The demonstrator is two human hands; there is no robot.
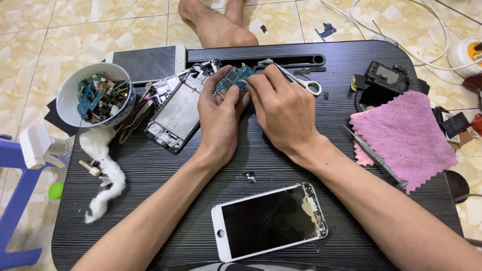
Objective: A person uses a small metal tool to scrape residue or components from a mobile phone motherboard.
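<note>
The left hand (219, 113) pinches a small blue circuit board (234, 79) at the table's twelve o'clock, steadying it so the right hand (281, 108) can close its fingertips on the board's right edge. The stripped phone frame (178, 108) lies at nine o'clock of the hands, the cracked white screen (268, 221) at six, within easy reach.

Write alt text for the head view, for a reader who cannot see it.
Two bare hands, left hand and right hand, hold a small blue circuit board over a dark table, the right hand also gripping tweezers. An opened phone frame lies left; a cracked white phone screen lies nearer.
</note>
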